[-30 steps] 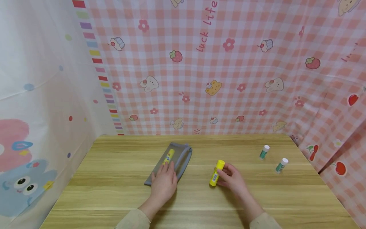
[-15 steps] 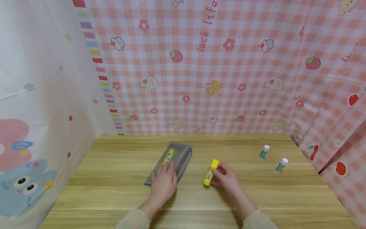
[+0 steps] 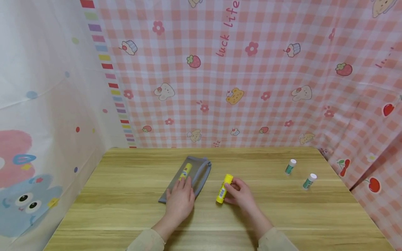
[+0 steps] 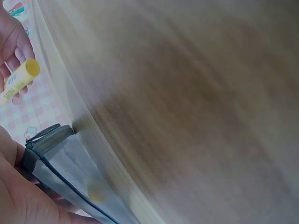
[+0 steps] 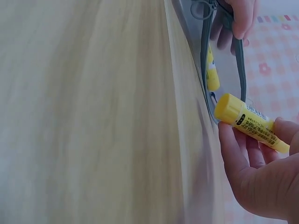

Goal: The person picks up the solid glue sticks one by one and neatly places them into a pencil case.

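A grey mesh zip pouch (image 3: 201, 181) lies left of centre on the table, with a yellow glue stick (image 3: 187, 169) showing inside it. My left hand (image 3: 179, 200) lies over the pouch, fingers across its top. From the right wrist view, the pouch's mouth gapes, with the left thumb (image 5: 243, 21) at its upper edge and fingers behind. My right hand (image 3: 243, 195) grips a second yellow glue stick (image 3: 224, 188) between thumb and fingers, just right of the pouch. In the right wrist view, that stick's capped end overlaps the pouch mouth.
Two smaller green glue sticks with white caps, one farther back (image 3: 290, 167) and one nearer (image 3: 309, 181), stand at the right of the wooden table (image 3: 132, 216). A pink checked curtain (image 3: 220, 76) hangs behind the table's back edge; a white printed one (image 3: 56, 122) hangs at left.
My right hand has carried its yellow glue stick leftward, closer to the pouch. The left hand, the pouch and the green glue sticks stay in place.
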### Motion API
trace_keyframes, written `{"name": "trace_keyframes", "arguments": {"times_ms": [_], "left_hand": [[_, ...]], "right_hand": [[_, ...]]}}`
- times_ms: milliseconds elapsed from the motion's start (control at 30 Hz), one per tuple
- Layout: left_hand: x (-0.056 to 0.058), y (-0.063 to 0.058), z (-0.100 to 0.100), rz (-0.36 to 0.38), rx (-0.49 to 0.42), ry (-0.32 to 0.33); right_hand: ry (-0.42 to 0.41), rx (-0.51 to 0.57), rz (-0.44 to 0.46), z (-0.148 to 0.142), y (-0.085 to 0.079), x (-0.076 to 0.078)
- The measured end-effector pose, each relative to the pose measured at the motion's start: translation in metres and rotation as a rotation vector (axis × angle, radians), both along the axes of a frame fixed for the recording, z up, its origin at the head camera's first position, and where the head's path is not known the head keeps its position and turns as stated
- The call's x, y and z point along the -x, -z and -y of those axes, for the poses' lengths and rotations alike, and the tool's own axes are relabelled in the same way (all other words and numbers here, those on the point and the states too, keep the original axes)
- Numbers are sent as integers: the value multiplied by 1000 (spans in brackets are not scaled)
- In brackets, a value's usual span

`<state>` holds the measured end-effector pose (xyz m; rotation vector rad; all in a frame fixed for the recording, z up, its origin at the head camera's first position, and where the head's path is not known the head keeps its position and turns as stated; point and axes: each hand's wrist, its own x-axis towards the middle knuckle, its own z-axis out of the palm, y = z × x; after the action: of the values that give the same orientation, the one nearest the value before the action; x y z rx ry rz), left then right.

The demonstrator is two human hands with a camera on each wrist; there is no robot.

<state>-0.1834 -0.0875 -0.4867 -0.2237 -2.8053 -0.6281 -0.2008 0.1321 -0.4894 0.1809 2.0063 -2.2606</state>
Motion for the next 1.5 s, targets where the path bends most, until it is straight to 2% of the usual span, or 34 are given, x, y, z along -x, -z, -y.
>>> {"name": "trace_keyframes", "arguments": {"times_ms": [533,767,1133,1333,1500], "left_hand": [[2,3,0,8,5,-4],[2,3,1,7,11,-4],[2,2,1,14,13,-1],[2,1,1,3,11,-1],[2,1,1,24,12,-2]], "right_hand": [[-30,-3,-11,26,-2,12],[-27,-4,18,35,-1,23],[-33,-18,25,51,-2,32],[-41,-34,55,56,-3,35],[-40,-40,78,59,-4,38]]}}
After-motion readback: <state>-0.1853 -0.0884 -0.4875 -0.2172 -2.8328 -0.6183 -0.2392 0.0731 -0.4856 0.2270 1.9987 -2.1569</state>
